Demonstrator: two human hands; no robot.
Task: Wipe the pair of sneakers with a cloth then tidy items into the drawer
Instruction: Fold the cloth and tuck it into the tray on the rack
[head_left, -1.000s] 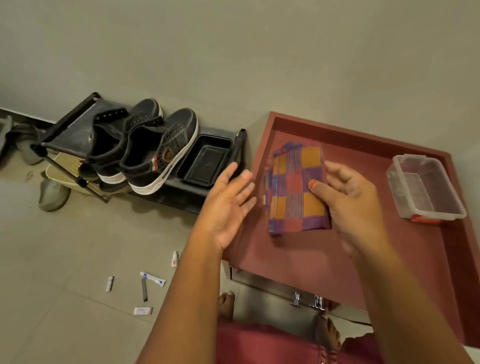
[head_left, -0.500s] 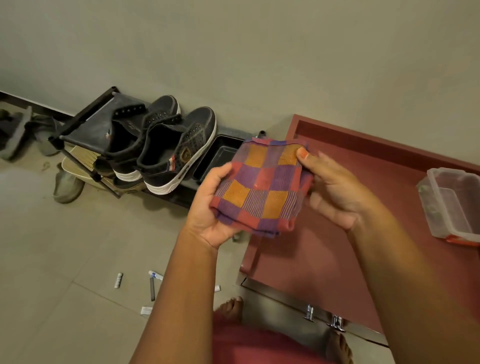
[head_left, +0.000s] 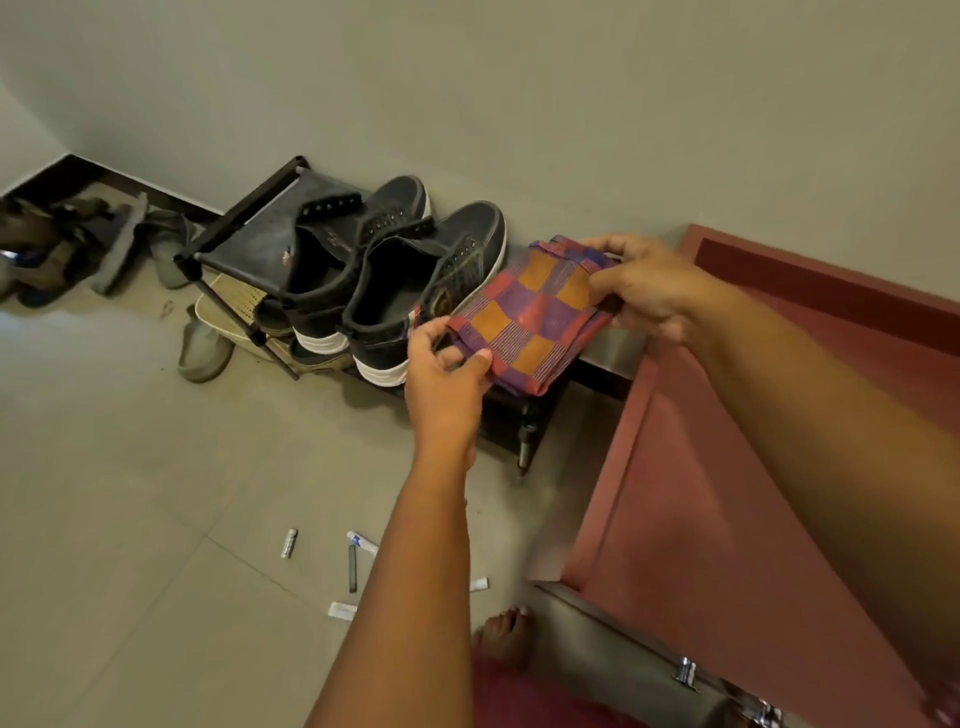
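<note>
The checked cloth (head_left: 524, 312) is pinched at opposite ends by the left hand (head_left: 447, 379) and right hand (head_left: 649, 286), beside the sneakers (head_left: 395, 280).

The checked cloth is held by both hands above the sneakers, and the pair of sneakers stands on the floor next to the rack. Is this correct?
Not quite. The head view shows both sneakers standing on top of the black rack, not on the floor. The rest holds: the left hand and right hand both hold the checked cloth beside them.

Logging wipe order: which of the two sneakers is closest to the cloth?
The right-hand sneaker, the one nearer the drawer. The checked cloth, pinched by both the left hand and right hand, overlaps its side; the left-hand sneaker sits farther off.
</note>
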